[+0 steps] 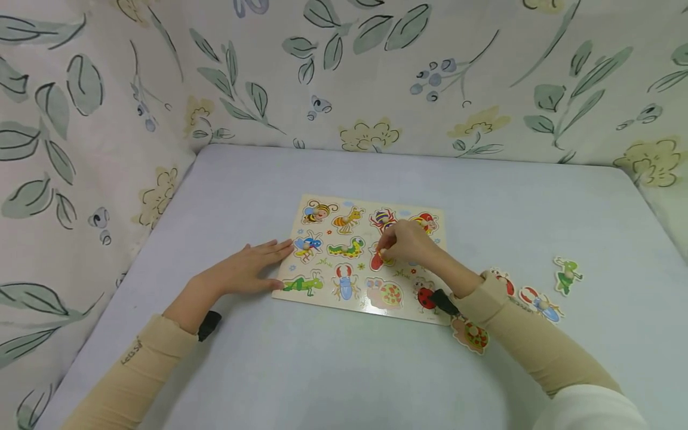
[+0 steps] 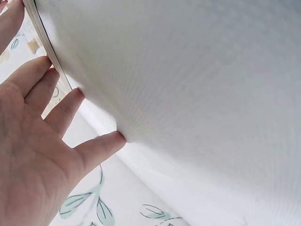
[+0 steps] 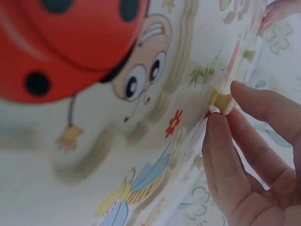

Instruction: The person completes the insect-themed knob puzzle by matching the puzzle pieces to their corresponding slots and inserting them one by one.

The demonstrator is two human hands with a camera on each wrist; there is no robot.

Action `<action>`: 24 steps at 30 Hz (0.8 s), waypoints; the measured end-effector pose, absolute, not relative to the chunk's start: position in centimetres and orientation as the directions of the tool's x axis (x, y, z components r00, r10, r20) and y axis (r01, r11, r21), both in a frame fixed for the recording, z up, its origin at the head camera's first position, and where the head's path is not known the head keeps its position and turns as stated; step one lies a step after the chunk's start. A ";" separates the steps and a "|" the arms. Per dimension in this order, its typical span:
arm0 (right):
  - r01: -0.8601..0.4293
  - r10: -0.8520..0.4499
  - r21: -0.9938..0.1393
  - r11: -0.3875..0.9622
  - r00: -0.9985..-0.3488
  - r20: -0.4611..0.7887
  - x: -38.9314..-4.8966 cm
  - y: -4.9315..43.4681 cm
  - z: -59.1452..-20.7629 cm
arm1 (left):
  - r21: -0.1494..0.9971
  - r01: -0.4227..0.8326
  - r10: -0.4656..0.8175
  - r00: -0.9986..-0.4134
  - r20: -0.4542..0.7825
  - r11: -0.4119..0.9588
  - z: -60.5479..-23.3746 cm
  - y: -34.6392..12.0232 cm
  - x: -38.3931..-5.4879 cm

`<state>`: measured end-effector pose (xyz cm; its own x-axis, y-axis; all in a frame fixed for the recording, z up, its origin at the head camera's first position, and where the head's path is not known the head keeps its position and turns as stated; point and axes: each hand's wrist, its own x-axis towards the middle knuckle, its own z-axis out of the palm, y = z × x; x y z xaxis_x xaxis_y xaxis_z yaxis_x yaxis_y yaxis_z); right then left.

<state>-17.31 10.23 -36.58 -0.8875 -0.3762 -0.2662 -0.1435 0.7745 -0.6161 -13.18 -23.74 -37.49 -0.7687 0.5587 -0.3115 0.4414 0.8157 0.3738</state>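
A wooden peg puzzle board (image 1: pixel 355 307) printed with insects lies flat on the table. My left hand (image 1: pixel 244 272) rests at its left edge, fingers straight and spread. In the left wrist view, some fingertips (image 2: pixel 49 61) are against the board's side edge. Over the middle row, my right hand (image 1: pixel 403 242) pinches the knob (image 3: pixel 223 101) of a red-winged insect puzzle piece (image 1: pixel 377 261) between thumb and fingers. That piece lies at its place on the board, partly hidden by the fingers. Near the right forearm, the printed ladybug recess (image 1: pixel 424 295) shows on the board.
Loose pieces lie to the right: a snail (image 1: pixel 474 335) by the board's corner, a ladybug (image 1: pixel 504 282) partly behind the sleeve, a blue beetle (image 1: pixel 543 304) and a green insect (image 1: pixel 567 276). Floral cloth (image 1: pixel 376 77) borders the white table (image 1: pixel 242 179) at the back and left.
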 end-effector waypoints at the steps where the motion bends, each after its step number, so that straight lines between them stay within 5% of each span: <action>1: -0.141 -0.376 -0.616 0.775 -0.886 -0.271 -17.2 10.4 -36.5 | 0.375 0.442 0.560 -0.768 -0.311 0.815 -37.5 -23.7 -13.2; 12: -0.203 -0.382 -0.618 0.759 -0.908 -0.170 -15.6 13.6 -35.8 | 0.378 0.442 0.561 -0.767 -0.312 0.814 -37.4 -23.7 -13.2; 24: -0.160 -0.338 -0.608 0.778 -0.922 -0.191 -13.4 17.7 -34.7 | 0.379 0.449 0.567 -0.765 -0.304 0.809 -37.2 -23.5 -13.0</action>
<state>-13.44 17.71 -34.70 -0.9215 -0.3381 -0.1909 -0.1596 0.7781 -0.6076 -13.02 -23.50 -37.17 -0.7653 0.5671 -0.3044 0.4491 0.8093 0.3785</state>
